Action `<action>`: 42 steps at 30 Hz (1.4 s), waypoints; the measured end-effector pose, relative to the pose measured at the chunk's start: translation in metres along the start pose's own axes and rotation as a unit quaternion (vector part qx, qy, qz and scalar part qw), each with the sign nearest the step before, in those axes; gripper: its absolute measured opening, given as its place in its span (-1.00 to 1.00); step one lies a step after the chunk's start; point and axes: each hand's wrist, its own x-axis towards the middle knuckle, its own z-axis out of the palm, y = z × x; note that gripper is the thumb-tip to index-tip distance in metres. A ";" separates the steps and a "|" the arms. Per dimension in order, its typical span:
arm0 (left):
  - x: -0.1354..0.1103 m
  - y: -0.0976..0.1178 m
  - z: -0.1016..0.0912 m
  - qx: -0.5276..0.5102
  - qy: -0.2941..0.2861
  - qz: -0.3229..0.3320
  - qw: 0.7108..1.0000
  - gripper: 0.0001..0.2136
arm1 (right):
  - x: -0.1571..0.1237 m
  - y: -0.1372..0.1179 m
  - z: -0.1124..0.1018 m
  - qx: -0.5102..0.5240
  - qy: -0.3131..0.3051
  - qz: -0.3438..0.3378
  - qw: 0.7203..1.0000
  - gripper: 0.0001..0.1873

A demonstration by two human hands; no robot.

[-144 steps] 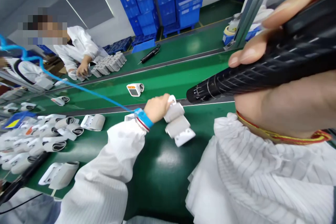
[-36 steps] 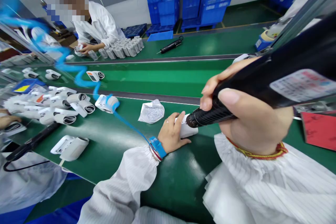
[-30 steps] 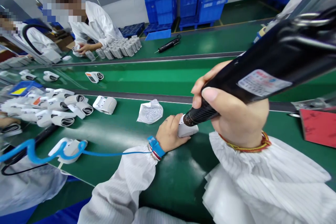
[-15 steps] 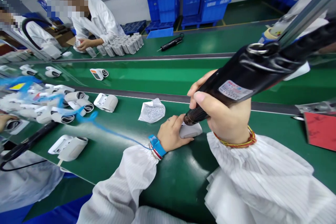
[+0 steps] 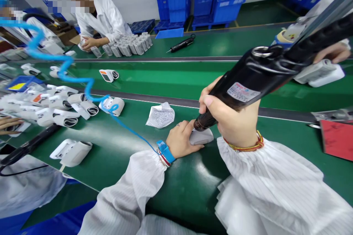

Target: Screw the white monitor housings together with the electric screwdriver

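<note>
So, left hand (image 5: 180,140): yours grasped one grey-and-white unit (image 5: 201,137), fingers over its top, thumb along its near side.
Unit: it sat on the green bench (image 5: 124,136) in front of you, beneath the driver's nose.
Right hand (image 5: 235,119): you had it wrapped round one black driver (image 5: 248,75), slanted down to the unit; the bit was hidden.
Wrists: your left wore one blue strap (image 5: 164,150) with one coiled cord (image 5: 64,67); your right, one red-and-yellow bracelet (image 5: 259,141).
Bag (image 5: 161,115): one, full of tiny pieces, just beyond your left hand.
Loose units (image 5: 75,154): two lay apart on your left, near a pile (image 5: 46,106) too overlapped to count.
Belt (image 5: 176,79): at least three units stood on its left stretch.
Black tools (image 5: 182,44): two others, one on the far bench, one at your left.
Red sheet (image 5: 338,137): one, to your right.
Co-worker's hand (image 5: 335,52): one, at the right edge, held another unit.
</note>
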 end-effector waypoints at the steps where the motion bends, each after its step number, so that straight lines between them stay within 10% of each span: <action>1: 0.000 0.000 0.000 -0.002 0.000 0.001 1.000 -0.24 | 0.000 0.001 0.000 -0.003 -0.002 -0.003 1.000 -0.87; 21: -0.002 0.000 -0.004 -0.006 0.016 0.004 1.000 -0.19 | 0.005 0.001 -0.007 0.004 -0.035 0.027 0.999 -0.88; 29: 0.039 -0.007 -0.023 -0.083 -0.018 -0.102 0.991 -0.16 | 0.031 -0.044 -0.042 0.123 0.166 -0.021 0.978 -0.93; 36: 0.131 -0.047 -0.033 -0.446 0.201 -0.308 0.816 -0.20 | 0.035 -0.052 -0.051 0.142 0.192 -0.043 0.970 -0.94; 38: 0.124 -0.055 -0.044 -0.435 0.225 -0.276 0.827 -0.31 | 0.036 -0.050 -0.051 0.133 0.187 -0.063 0.971 -0.92; 42: 0.066 -0.072 -0.059 -0.214 0.188 -0.205 0.936 -0.73 | 0.035 -0.049 -0.051 0.119 0.181 -0.079 0.973 -0.91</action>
